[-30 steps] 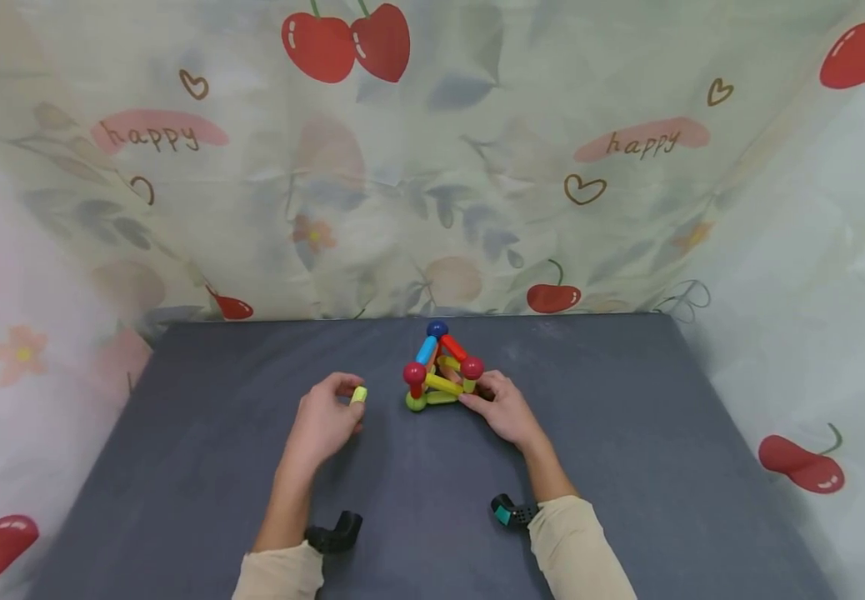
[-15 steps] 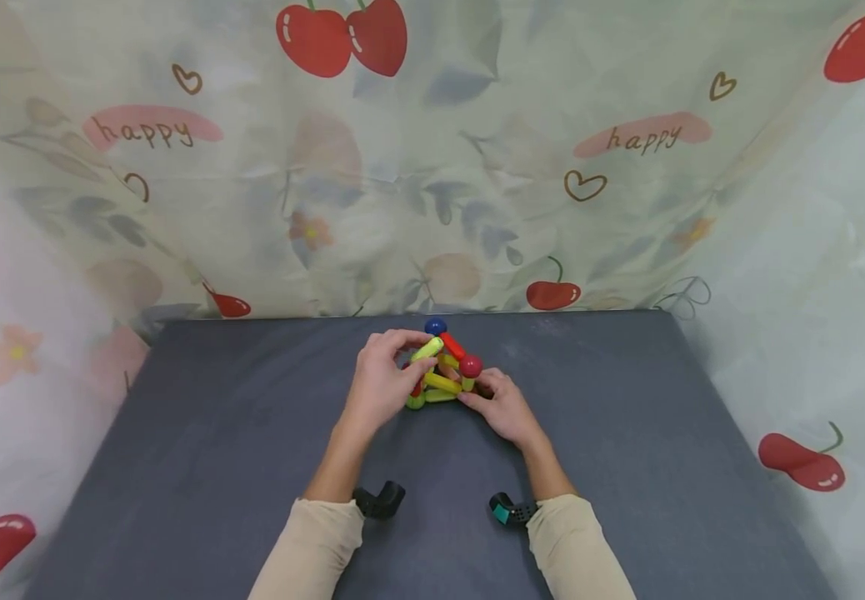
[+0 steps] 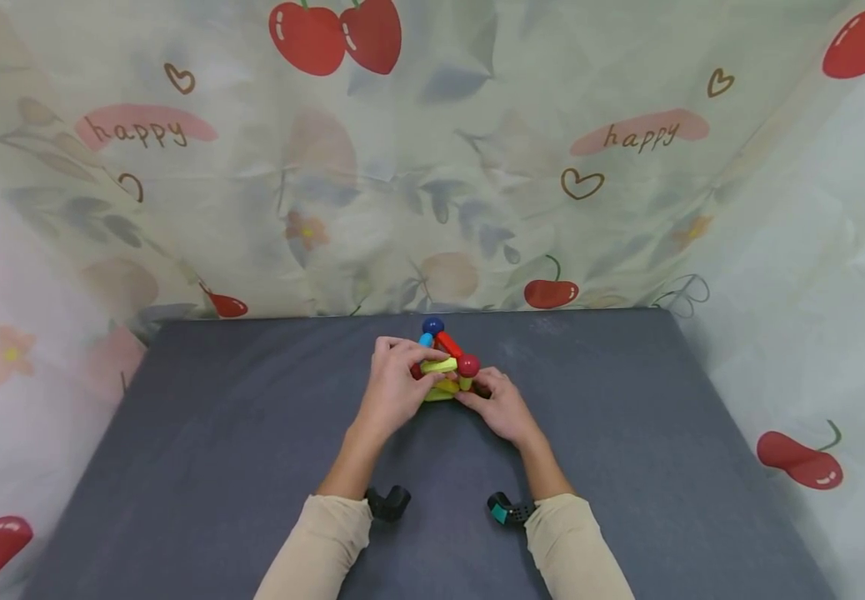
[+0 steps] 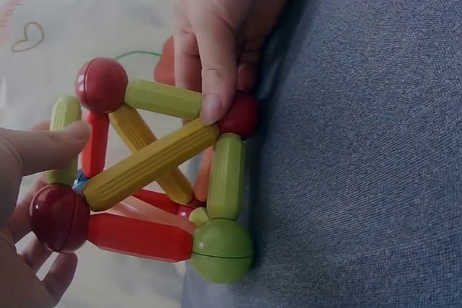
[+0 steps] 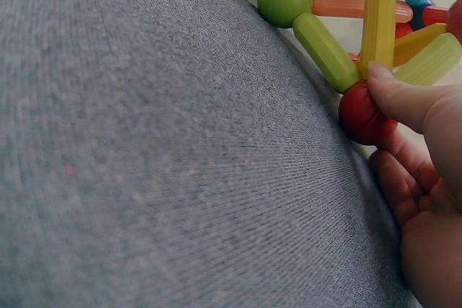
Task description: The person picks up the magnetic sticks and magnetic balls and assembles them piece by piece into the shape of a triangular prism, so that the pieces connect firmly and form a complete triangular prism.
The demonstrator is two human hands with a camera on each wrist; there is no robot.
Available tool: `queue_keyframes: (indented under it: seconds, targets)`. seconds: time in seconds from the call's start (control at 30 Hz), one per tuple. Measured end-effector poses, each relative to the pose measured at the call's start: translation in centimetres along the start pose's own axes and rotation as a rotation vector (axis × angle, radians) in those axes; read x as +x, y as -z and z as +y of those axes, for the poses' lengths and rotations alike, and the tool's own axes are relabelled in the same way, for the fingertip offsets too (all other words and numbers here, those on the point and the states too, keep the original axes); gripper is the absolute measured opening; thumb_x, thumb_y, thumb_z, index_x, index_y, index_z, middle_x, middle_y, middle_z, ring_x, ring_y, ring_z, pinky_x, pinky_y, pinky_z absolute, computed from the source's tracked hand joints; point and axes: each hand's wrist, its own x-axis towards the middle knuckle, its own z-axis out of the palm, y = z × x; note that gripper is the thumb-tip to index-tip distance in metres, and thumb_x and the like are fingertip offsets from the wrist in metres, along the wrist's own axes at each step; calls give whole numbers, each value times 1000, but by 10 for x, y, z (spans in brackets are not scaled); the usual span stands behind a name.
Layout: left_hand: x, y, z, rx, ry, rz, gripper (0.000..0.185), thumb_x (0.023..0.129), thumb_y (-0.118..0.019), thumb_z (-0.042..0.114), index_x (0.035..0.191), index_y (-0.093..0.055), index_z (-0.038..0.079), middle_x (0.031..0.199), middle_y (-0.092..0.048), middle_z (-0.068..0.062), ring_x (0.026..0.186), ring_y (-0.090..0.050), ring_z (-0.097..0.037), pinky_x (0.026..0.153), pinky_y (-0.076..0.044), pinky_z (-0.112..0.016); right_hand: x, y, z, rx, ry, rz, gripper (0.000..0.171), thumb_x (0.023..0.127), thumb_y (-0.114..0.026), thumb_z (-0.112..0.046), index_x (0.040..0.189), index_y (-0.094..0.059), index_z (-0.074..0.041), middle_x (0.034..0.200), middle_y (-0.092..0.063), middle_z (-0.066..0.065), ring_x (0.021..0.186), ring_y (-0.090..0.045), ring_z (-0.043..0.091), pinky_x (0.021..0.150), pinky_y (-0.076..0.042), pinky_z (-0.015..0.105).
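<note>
Magnetic sticks and balls form a built frame on the table, with a blue ball (image 3: 433, 326) at its top and a red ball (image 3: 468, 365) at its upper right corner. My left hand (image 3: 395, 387) pinches a light green magnetic stick (image 4: 65, 124) between thumb and fingers. One end of that stick sits right at a red ball (image 4: 59, 218) in the left wrist view. My right hand (image 3: 503, 407) holds the frame at a lower red ball (image 5: 366, 113), its thumb by the end of a yellow stick (image 5: 379, 16). A green ball (image 4: 222, 250) marks another corner.
The dark grey tabletop (image 3: 432, 517) ends at the back against a patterned curtain (image 3: 372, 167), close behind the frame. Curtains also hang on the left and right sides. A black strap device (image 3: 389, 504) sits at the left wrist, another (image 3: 509, 508) at the right.
My left hand has carried the light green stick rightward to the frame, then lowered it and turned it nearly level by the upper red balls. The right hand keeps its hold on the frame.
</note>
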Motion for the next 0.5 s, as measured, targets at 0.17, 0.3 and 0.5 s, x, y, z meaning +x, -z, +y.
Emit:
queue_keyframes:
  seconds: [0.17,0.3,0.5]
  targets:
    - [-2,0,2,99,-36,-8,25,84,-85,21,108,-81,25,107,-73,2,115,-45,-24,92,-37,-45,0,-1,0,7,1,-1,30,93,-76,-29,120,-75,-17,116,-66,7,106,-55,24,91,-45,39]
    - [-2,-2,1,168,-80,17,25,83,-86,21,107,-82,25,106,-73,3,115,-46,-25,93,-36,-46,0,-2,-1,11,6,2,29,93,-76,-29,119,-75,-16,116,-67,7,107,-56,24,92,-45,40]
    - [-3,-9,-1,144,-108,79,25,81,-87,16,105,-82,23,103,-72,5,112,-47,-25,92,-36,-45,0,-2,0,7,3,1,30,92,-77,-30,119,-76,-18,116,-67,7,107,-56,24,93,-46,40]
